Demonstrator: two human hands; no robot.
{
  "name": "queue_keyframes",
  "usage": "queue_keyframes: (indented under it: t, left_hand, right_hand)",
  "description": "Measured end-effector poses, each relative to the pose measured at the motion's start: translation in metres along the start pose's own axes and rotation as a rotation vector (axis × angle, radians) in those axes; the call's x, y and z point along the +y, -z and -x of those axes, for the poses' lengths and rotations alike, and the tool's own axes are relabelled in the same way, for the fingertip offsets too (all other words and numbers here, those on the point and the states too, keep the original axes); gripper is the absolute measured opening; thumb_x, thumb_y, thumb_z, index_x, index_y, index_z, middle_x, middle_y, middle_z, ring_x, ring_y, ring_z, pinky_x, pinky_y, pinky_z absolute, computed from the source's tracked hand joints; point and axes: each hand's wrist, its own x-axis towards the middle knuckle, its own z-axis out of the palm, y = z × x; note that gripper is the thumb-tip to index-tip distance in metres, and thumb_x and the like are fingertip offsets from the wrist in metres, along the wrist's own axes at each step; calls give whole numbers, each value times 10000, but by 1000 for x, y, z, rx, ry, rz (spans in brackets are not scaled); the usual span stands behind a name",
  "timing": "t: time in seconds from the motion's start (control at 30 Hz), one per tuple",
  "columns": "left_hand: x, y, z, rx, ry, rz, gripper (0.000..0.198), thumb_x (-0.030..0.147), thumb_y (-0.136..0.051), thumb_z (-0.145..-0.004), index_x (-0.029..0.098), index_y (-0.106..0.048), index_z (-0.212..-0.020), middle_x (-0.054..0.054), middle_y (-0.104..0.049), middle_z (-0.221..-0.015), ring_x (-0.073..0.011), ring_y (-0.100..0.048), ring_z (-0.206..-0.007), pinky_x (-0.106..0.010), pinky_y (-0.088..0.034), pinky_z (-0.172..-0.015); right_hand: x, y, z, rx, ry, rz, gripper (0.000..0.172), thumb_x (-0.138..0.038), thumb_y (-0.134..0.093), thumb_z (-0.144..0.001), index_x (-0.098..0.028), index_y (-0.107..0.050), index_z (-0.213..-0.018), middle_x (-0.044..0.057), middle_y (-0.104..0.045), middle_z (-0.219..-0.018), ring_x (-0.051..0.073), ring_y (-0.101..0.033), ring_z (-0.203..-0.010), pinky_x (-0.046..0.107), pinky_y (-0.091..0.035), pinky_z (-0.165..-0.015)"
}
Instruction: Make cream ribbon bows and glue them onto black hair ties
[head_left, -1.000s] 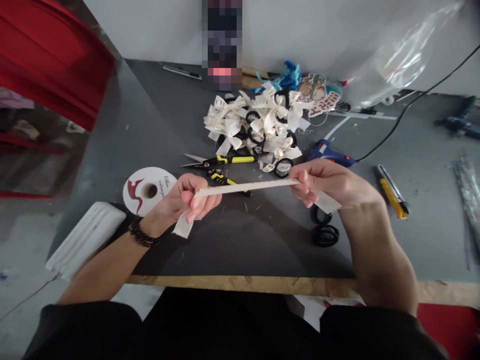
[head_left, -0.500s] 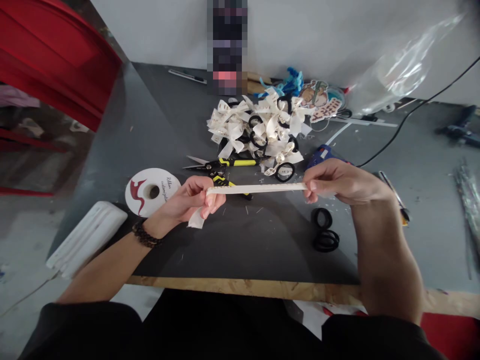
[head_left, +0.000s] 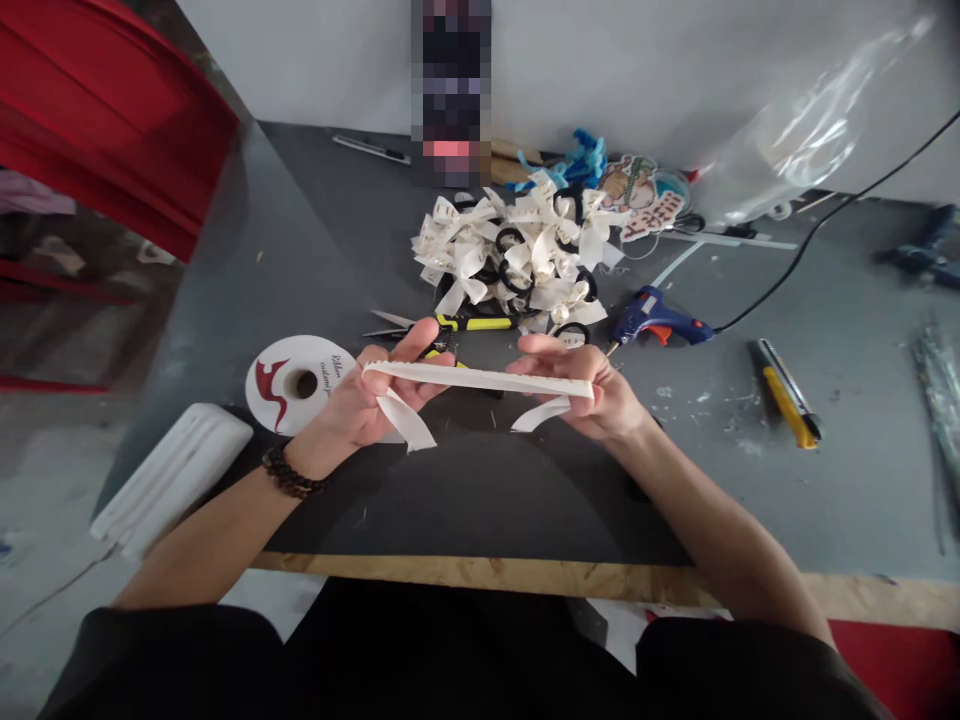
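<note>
A cream ribbon strip [head_left: 480,379] is stretched level between my two hands above the dark table [head_left: 480,490]. My left hand [head_left: 371,395] pinches its left end, and a loose tail hangs down from there. My right hand [head_left: 589,390] has turned palm up and grips the right end, where the ribbon folds back under into a short tail. Just behind the hands lie yellow-handled scissors [head_left: 469,322] and a pile of finished cream bows on black hair ties [head_left: 517,255].
A ribbon spool [head_left: 296,380] sits left of my left hand, with a white flat object [head_left: 169,475] at the table's left edge. A blue glue gun [head_left: 656,322] with its black cord, and a yellow utility knife [head_left: 784,388], lie to the right. A clear plastic bag [head_left: 795,130] rests at the back.
My right hand has turned palm up and moved left, folding the ribbon's right end under. The glue gun is uncovered and the black hair ties near my right wrist are hidden.
</note>
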Motion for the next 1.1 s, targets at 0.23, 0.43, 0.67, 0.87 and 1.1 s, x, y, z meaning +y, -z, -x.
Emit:
queue_keyframes:
  t: [0.23,0.43,0.67,0.87,1.1]
  left_hand:
    - [-1,-8,3,-26,120,225,627,827,-771,-777,240,-579,-671,-24,-642,-734,-216,-762,-806,-467,-658,-866]
    - [15,-27,0,-198,230,424,472,601,-915,-772,212,-659,-696,-3,-693,-734,-120,-675,-583,-313,-635,-662]
    - [10,-30,8,-243,220,462,165,304,-884,-882,164,-801,-854,-48,-786,-762,-122,-725,-616,-205,-578,-574]
    - [12,-33,7,-253,244,344,214,308,-845,-923,154,-721,-842,-43,-772,-781,-126,-722,-723,-218,-571,-667]
    - [21,-42,11,-239,255,254,296,320,-729,-1020,188,-528,-847,-41,-741,-795,-143,-701,-815,-264,-542,-778]
  right_hand:
    - [10,-27,7,193,-68,84,516,-755,-431,-1017,-287,-555,-838,81,-722,-1219,275,-678,-1199,506,-576,-960]
    - [9,-46,2,142,96,-243,201,-492,-762,-976,-307,-698,-933,-9,-716,-875,192,-728,-828,399,-608,-840]
    - [1,-65,6,131,41,-37,67,-320,-813,-966,-284,-866,-988,53,-753,-1038,160,-711,-917,293,-588,-790]
    - [7,-74,11,311,-34,51,102,-353,-786,-989,-329,-871,-1039,38,-742,-1020,175,-703,-946,336,-594,-853]
    - [17,-73,6,523,-153,-68,158,-401,-918,-840,-302,-894,-960,55,-826,-1032,206,-750,-910,368,-613,-837]
